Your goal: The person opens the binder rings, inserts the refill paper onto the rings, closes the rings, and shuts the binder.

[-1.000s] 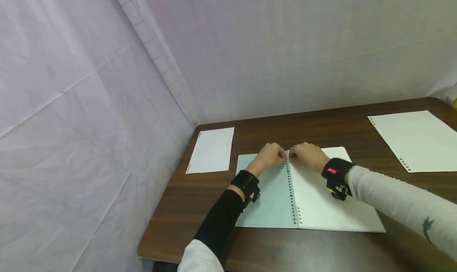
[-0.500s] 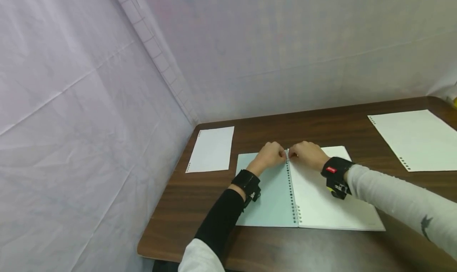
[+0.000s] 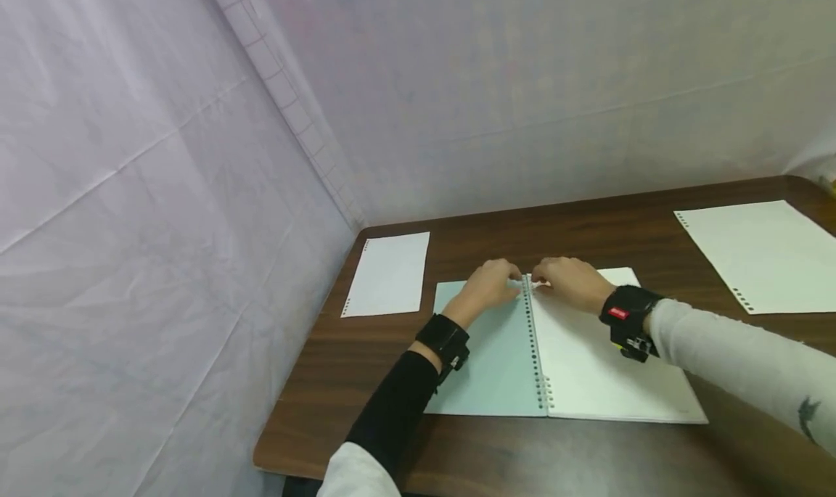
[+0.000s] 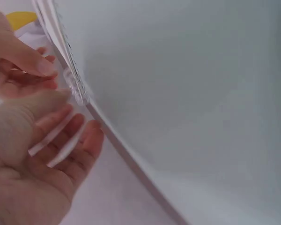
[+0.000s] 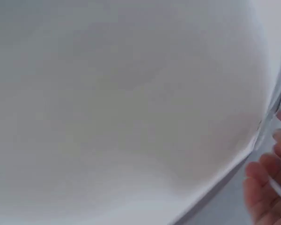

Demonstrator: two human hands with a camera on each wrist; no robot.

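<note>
An open loose-leaf binder lies flat on the brown table [image 3: 588, 228], with a pale green cover [image 3: 486, 359] on the left and a white page [image 3: 601, 359] on the right. Its clear plastic ring spine [image 3: 534, 344] runs down the middle. Both hands meet at the spine's far end. My left hand [image 3: 496, 283] holds that end from the left, and clear ring prongs [image 4: 61, 136] lie across its fingers. From the right, my right hand [image 3: 562, 279] pinches the same end [image 4: 77, 91] with thumb against fingers. The right wrist view shows mostly white page [image 5: 122, 103] and fingertips [image 5: 267, 187].
A loose punched white sheet [image 3: 388, 273] lies at the table's far left corner, and a larger one [image 3: 757, 254] lies at the far right. Pale cloth walls [image 3: 163, 228] close in the left and back. The table's near edge runs just below the binder.
My right wrist has slid a little to the right and my left forearm has shifted slightly left. A small white bit of the spine now shows between the two hands.
</note>
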